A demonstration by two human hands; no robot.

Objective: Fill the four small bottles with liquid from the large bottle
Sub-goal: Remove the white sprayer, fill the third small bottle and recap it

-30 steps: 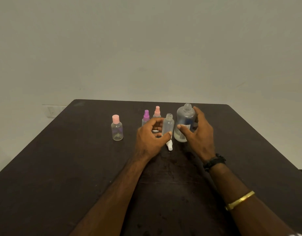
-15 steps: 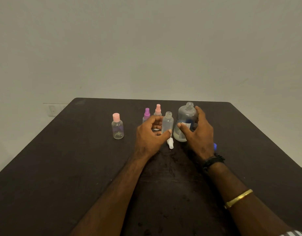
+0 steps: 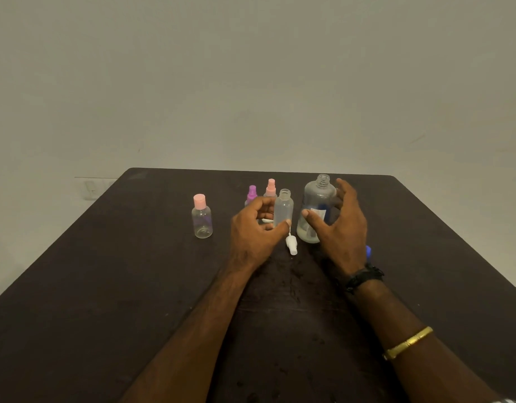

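The large clear bottle stands uncapped on the dark table, with a little whitish liquid at its bottom. My right hand cups it: the thumb touches the label and the straight fingers spread beside its right side. My left hand holds a small uncapped frosted bottle upright, just left of the large one. A purple-topped spray bottle and a pink-topped spray bottle stand partly hidden behind my left hand. A small pink-capped bottle stands apart on the left.
A white spray cap lies on the table between my hands. A blue cap peeks out behind my right wrist. A wall socket sits beyond the table's far left corner.
My right hand's fingers have spread and straightened beside the large bottle. My left hand still holds the small bottle in the same place.
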